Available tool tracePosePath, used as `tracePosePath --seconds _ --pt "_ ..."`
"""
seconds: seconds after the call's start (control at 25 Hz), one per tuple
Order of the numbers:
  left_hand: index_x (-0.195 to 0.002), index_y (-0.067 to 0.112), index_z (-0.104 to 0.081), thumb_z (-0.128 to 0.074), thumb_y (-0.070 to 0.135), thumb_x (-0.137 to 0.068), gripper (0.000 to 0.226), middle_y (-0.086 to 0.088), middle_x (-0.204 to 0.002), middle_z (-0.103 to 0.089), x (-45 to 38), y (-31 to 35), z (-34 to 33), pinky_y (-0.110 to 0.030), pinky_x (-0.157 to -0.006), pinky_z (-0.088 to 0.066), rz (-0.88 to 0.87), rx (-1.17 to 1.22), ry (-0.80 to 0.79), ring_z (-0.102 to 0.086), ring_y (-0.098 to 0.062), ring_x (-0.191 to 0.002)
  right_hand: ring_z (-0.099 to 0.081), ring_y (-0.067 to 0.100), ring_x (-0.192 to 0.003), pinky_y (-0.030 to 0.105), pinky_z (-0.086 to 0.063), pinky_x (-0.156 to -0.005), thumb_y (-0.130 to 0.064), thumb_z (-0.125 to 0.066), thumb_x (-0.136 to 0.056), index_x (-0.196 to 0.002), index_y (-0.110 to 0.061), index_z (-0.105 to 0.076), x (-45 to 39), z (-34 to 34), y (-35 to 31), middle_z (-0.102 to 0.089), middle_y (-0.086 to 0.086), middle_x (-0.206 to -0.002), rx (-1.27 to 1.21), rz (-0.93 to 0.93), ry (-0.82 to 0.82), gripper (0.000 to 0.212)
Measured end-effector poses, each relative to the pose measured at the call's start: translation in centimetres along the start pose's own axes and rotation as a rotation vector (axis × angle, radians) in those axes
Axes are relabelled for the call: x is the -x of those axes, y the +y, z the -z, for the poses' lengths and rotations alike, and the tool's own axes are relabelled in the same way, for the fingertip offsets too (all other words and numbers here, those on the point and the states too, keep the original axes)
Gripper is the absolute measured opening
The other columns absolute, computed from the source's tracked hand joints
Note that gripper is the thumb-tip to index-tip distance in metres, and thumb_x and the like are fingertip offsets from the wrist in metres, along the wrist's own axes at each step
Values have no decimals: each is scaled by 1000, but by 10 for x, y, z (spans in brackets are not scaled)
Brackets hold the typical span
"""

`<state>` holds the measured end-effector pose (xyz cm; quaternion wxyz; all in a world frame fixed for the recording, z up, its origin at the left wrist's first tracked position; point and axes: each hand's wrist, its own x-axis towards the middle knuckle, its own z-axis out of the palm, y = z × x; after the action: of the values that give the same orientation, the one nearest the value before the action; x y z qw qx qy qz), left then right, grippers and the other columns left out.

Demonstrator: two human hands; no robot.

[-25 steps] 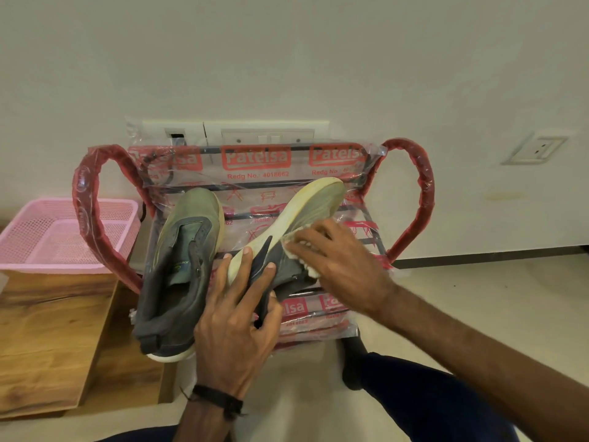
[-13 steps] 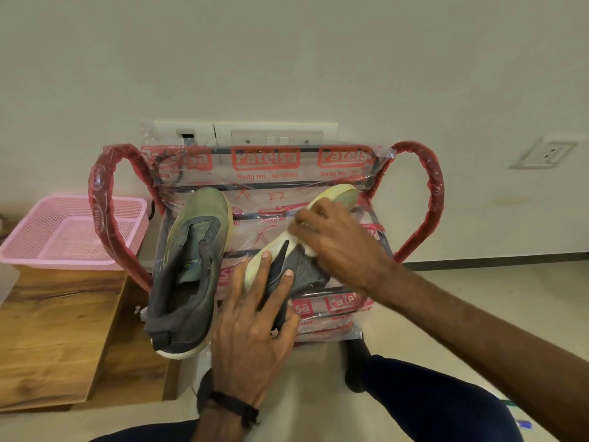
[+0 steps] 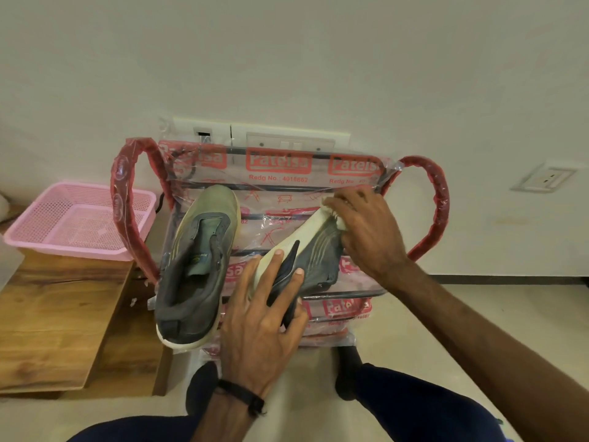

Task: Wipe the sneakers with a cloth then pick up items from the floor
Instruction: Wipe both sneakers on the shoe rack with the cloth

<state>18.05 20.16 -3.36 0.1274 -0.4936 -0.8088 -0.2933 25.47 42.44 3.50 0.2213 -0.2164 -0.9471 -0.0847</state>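
Under both hands sits a plastic-wrapped shoe rack (image 3: 280, 173) with red arched sides, and 2 sneakers lie on its top tier. Left hand (image 3: 264, 317) spreads over the heel end of the tipped sneaker (image 3: 315, 253), fingers straight along the pale sole edge and dark side, thumb hooked round the heel rim, so it has a steadying hold there. Right hand (image 3: 366, 231) is up at the toe end of that same shoe, fingers curled over a pale cloth (image 3: 334, 216) and pressing it against the sole tip (only a scrap of the cloth peeks out under the fingers). This sneaker lies on its side, sole turned toward the left, toe pointing away toward the wall.

Just left of the left hand rests the upright sneaker (image 3: 197, 260), grey-green, opening facing up, its white heel hanging slightly over the rack's near edge. It touches neither hand.

Farther left of the hands, a pink mesh basket (image 3: 76, 218) stands on a wooden counter (image 3: 57, 317). Beyond the right hand, a white wall socket (image 3: 543, 180) sits on the wall. Below the wrists, dark-trousered knees frame the floor.
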Motion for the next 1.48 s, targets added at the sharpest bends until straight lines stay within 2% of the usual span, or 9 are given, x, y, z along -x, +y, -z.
tracePosePath --seconds 0.08,0.24,0.48,0.68,0.92,1.12,1.24,1.36,1.48 --pt "-132 26 -66 -54 42 -89 47 -2 -153 -47 1 -1 0 -55 -102 -49 17 4 13 -42 -33 -140 -58 29 -110 45 -50 -92 -15 -83 -75 -122 -10 -67 4 -5 -17 -66 11 -122 -57 -31 35 50" --pt "-132 26 -66 -56 41 -88 48 -2 -153 -46 8 -4 1 -51 -108 -45 16 -4 18 -40 -31 -141 -58 26 -109 42 -50 -91 -21 -75 -80 -127 -11 -64 25 1 -34 -65 8 -125 -105 340 -93 50" --pt "-133 26 -65 -57 38 -89 47 1 -156 -43 4 -3 -2 -52 -109 -44 16 48 37 -40 -32 -142 -55 33 -111 53 -54 -89 -10 -76 -81 -126 -10 -65 -14 -1 12 -63 12 -126 -97 -149 -21 47" --pt "-133 25 -65 -57 40 -88 48 0 -155 -45 7 -2 -1 -53 -107 -46 8 24 43 -40 -32 -142 -58 29 -106 41 -53 -85 -20 -69 -79 -126 -10 -65 22 3 -16 -65 11 -124 -84 341 -89 49" --pt "-134 25 -64 -58 40 -88 49 0 -156 -43 6 0 -3 -49 -110 -43 -2 48 54 -36 -30 -145 -55 31 -109 50 -56 -86 -6 -73 -85 -126 -9 -66 -11 -2 25 -63 11 -122 -113 -228 -16 42" --pt "-134 23 -65 -59 39 -87 50 -3 -156 -42 8 -4 -5 -55 -106 -45 20 114 53 -35 -31 -145 -56 27 -106 39 -53 -88 -10 -78 -74 -125 -10 -66 24 12 -44 -65 7 -122 -176 177 -108 52" --pt "-137 19 -61 -66 38 -84 57 -7 -159 -37 11 -4 -3 -52 -109 -45 33 173 74 -33 -29 -147 -54 25 -106 37 -53 -87 -5 -81 -71 -126 -12 -66 39 19 -71 -64 3 -121 -303 228 -166 57" --pt "-149 10 -44 -72 45 -79 83 -7 -161 -33 10 -3 0 -38 -117 -37 165 255 76 -31 -22 -149 -59 28 -101 40 -54 -83 -9 -79 -71 -123 -11 -68 27 19 -49 -67 8 -119 -150 251 -146 53" --pt "-149 4 -40 -76 46 -77 91 -7 -153 -43 10 2 -3 -39 -117 -36 182 276 90 -38 -20 -144 -59 33 -102 46 -54 -84 -9 -85 -68 -121 -10 -69 10 17 -29 -67 11 -120 -103 36 -113 55"
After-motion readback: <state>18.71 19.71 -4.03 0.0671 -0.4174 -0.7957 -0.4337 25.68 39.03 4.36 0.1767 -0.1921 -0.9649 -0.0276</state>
